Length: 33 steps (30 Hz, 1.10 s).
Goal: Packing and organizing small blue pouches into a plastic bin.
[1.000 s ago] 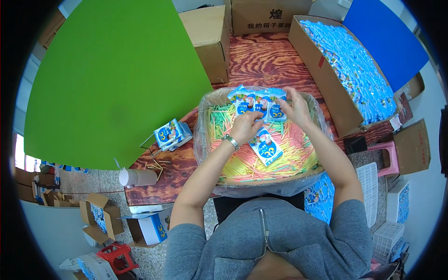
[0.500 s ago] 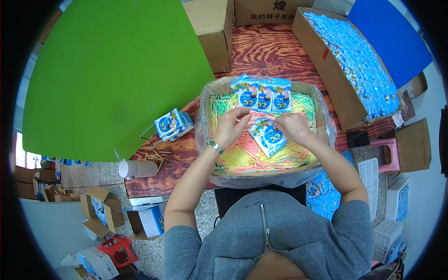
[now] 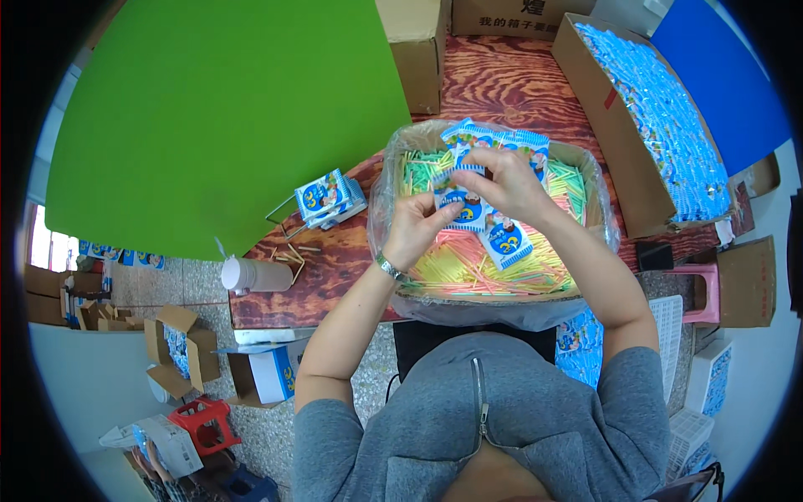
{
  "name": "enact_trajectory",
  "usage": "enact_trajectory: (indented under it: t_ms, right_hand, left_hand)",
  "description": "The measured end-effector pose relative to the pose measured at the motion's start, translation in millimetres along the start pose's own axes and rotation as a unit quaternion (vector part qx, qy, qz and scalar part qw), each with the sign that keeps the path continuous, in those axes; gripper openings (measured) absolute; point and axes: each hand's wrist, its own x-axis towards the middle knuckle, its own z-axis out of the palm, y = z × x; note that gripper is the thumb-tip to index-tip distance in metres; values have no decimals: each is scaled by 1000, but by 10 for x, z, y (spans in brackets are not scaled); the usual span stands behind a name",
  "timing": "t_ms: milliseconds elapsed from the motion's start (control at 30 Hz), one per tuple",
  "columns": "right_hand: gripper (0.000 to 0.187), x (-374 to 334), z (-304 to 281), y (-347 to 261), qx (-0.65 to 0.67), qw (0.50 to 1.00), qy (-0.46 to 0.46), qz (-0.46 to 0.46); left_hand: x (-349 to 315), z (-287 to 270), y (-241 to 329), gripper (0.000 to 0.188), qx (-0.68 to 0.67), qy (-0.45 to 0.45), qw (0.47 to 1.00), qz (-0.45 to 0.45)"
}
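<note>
A blue-and-white packet (image 3: 457,211) is held over a plastic-lined box (image 3: 393,159) of thin pastel sticks (image 3: 468,259). My left hand (image 3: 414,230) grips the packet's left side between thumb and fingers. At its top edge, the thumb and fingers of my right hand (image 3: 510,182) come together; whether they pinch anything is partly hidden. Just below my right hand, another packet (image 3: 508,243) lies on the sticks. More packets (image 3: 534,144) rest in a row at the back of the box, partly covered by my right hand.
A stack of packets (image 3: 326,197) sits on a wire stand left of the box. Near it are a pale bottle (image 3: 258,276) and loose sticks (image 3: 293,258). A large carton of blue packets (image 3: 661,117) stands at the right, and a green board (image 3: 226,125) fills the left.
My right hand has left the packet now lying on the sticks and moved up and left. My left hand now holds a packet raised in front of the row. The whole view has shifted slightly.
</note>
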Motion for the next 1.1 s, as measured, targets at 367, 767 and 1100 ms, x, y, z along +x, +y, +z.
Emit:
enact_trajectory:
  t_ms: [367,767,1100]
  right_hand:
    - [22,62,834,285,29,988,-147,26]
    - [28,343,1302,-98,-294,834,-465,37]
    - [29,174,925,166,-108,931,-348,39]
  left_hand:
    - [-144,-609,163,37,122,184,973,74]
    - [-163,-694,99,36,118,176,973,88]
    - [-154,-794,118,29,100,190,975,53]
